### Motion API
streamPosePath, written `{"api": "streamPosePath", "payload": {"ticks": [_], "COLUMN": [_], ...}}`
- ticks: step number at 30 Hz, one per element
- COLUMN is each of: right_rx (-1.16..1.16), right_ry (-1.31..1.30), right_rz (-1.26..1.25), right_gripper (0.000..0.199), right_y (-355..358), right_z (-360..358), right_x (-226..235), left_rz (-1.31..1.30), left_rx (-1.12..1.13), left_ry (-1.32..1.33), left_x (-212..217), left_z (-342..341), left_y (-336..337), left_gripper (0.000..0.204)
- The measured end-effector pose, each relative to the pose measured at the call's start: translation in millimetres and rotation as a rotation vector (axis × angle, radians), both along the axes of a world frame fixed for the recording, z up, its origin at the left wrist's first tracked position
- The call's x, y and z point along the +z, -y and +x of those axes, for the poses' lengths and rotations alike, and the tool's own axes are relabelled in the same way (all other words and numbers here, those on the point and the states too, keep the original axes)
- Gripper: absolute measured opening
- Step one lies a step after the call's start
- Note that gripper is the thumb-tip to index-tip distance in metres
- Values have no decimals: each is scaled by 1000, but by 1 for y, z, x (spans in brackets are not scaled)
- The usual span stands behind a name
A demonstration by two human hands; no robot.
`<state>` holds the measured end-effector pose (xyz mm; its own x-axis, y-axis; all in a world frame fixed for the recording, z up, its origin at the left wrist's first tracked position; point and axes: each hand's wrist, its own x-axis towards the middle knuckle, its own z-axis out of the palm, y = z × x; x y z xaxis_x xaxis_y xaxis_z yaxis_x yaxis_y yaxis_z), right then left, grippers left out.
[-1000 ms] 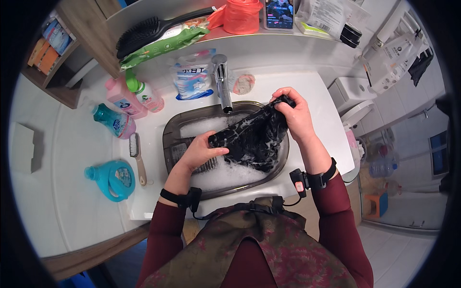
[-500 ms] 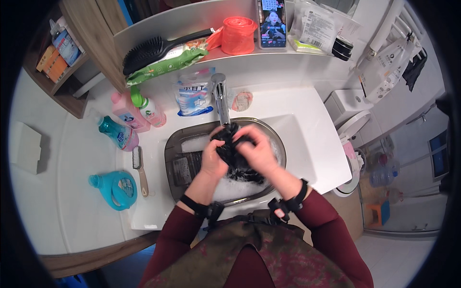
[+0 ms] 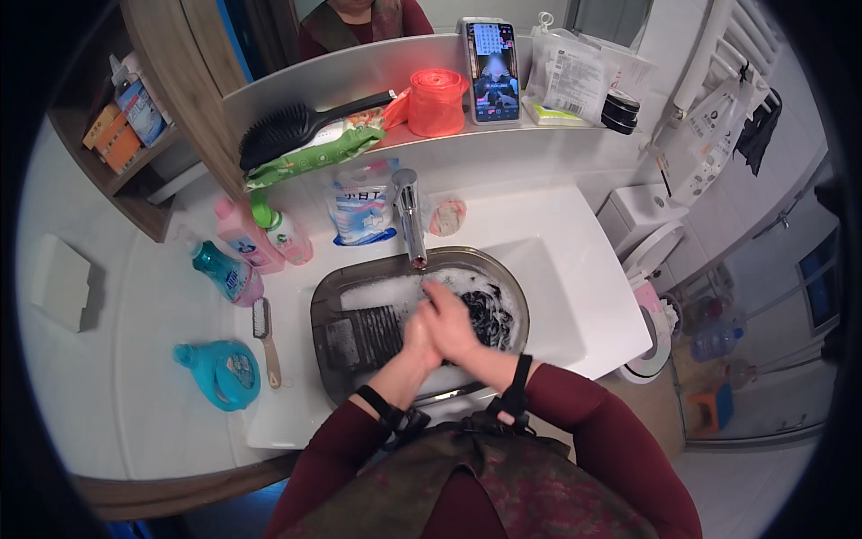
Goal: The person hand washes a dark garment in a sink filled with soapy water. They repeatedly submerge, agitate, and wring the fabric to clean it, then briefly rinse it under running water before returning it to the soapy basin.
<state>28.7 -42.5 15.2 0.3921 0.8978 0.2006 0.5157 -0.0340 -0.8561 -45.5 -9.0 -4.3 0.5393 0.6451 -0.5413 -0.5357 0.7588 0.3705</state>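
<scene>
Rightward of fingers [image 3: 435, 292], black cloth [image 3: 491, 317]

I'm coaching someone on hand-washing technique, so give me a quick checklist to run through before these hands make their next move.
1. Black cloth inside the basin: ok, lying in suds on its right side.
2. Hands empty: cannot tell; the left hand and right hand are pressed together and blurred.
3. Ridged panel clear of cloth: ok.
4. Faucet not running: ok, no stream shows.
5. Brush out of the basin: ok, lying to its left.
</scene>
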Motion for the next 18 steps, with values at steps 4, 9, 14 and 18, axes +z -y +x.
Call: {"api": "streamPosePath", "payload": {"ticks": [4, 9, 14, 18], "right_rx": [-78, 210, 82, 45], "right_ry": [-313, 101, -41, 38], "right_rz": [39, -50, 92, 145], "right_gripper": [52, 54, 56, 31], "right_y": [2, 15, 17, 9], "right_z": [17, 23, 27, 47], "right_x": [4, 0, 8, 10], "left_rz": [156, -56, 220, 286], "left_rx": [60, -110, -97, -313], "left_ry": [-96, -28, -30, 174], "left_x": [14, 32, 49, 54], "left_z": [9, 10, 12, 5], "left_y": [8, -10, -10, -12], "left_gripper": [33, 56, 75, 75]}}
